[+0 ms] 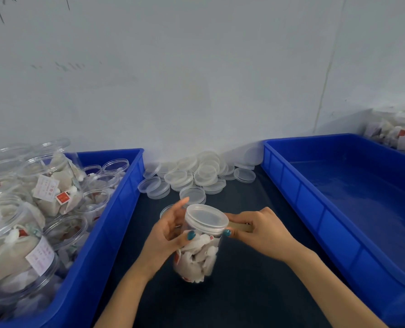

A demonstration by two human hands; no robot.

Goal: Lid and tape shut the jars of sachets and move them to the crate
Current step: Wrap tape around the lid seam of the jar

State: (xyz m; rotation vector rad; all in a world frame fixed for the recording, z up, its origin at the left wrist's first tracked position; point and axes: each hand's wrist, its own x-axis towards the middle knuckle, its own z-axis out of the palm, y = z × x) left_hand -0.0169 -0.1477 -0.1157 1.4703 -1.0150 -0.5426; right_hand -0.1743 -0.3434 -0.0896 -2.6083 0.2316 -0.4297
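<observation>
Over the dark desk, dead centre, my left hand grips the jar of sachets, nearly upright, lid on top. My right hand pinches the tape roll at the lid's right edge, so the seam's right there. Empty crate lies off to my right.

Single head-worn wide-angle view, forward and down, close over the dark table, facing the wall.

Both forearms angled inward; the left hand cupped the jar with thumb across it, the right hand curled round a tape roll.
</observation>
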